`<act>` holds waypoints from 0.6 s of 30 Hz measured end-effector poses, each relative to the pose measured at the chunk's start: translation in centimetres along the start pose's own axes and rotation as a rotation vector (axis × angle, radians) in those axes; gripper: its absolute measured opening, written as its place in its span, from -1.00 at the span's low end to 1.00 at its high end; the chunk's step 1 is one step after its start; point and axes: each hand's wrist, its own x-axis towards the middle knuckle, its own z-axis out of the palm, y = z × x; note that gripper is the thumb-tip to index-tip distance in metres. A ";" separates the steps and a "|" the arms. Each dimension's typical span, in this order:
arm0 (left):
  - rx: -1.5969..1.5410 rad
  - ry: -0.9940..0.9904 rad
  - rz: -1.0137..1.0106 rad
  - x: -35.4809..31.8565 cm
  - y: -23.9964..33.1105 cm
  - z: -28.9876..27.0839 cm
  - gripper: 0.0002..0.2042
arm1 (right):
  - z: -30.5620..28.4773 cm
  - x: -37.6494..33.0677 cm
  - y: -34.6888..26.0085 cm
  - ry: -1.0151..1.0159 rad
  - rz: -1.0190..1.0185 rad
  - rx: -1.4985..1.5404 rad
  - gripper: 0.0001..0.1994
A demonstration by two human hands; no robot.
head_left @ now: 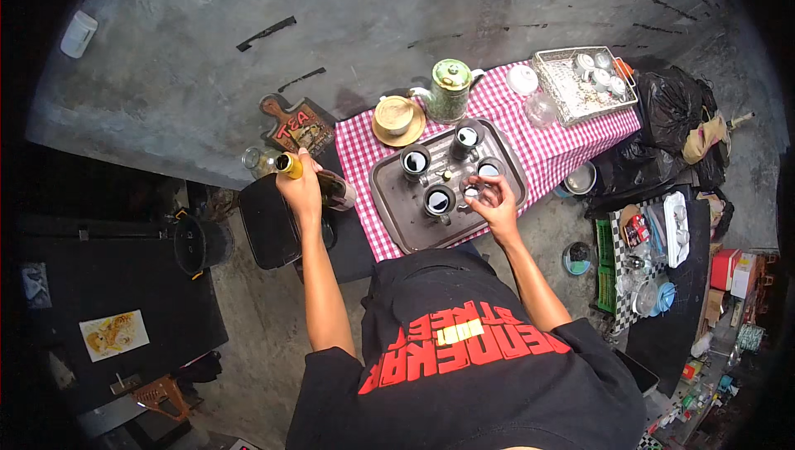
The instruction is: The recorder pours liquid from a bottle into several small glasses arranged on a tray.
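Observation:
My left hand (302,189) is wrapped round the neck of a dark bottle (338,193) with a yellow-wrapped top, held at the left end of the table. My right hand (497,206) hovers over the right side of a dark brown tray (397,231). Its fingers are bent round a small whitish round thing (472,192), too small to name. Several dark cups with dark liquid stand on the tray, among them a front cup (439,200), a left cup (414,161) and a back cup (469,134). A small yellow-green piece (447,175) lies between them.
Behind the tray stand a green patterned teapot (450,94) and a yellowish cup on a saucer (396,117). A white wire basket (584,106) with small jars sits at the right end of the checkered cloth (356,152). A wooden board (294,127) leans near the wall.

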 end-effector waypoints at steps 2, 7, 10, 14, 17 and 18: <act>0.087 0.003 0.009 -0.4 -1.0 -0.4 -0.70 | -0.4 -0.1 1.3 -0.035 -0.048 -0.048 -0.54; 0.186 0.030 -0.017 -1.6 -2.6 -0.7 -0.76 | -0.9 0.0 3.3 -0.075 -0.060 -0.182 -0.54; 0.218 0.037 -0.016 -2.6 -2.3 -0.2 -0.75 | -1.3 0.1 3.9 -0.081 -0.081 -0.356 -0.53; 0.179 0.031 -0.020 -3.8 -3.2 -0.6 -0.74 | -1.1 0.3 3.5 -0.106 -0.080 -0.508 -0.52; 0.168 0.026 -0.031 -4.6 -3.6 -0.5 -0.74 | -1.0 0.5 3.1 -0.141 -0.146 -0.589 -0.52; 0.153 0.024 -0.036 -4.9 -3.7 -0.4 -0.74 | -0.9 0.6 3.0 -0.141 -0.146 -0.590 -0.52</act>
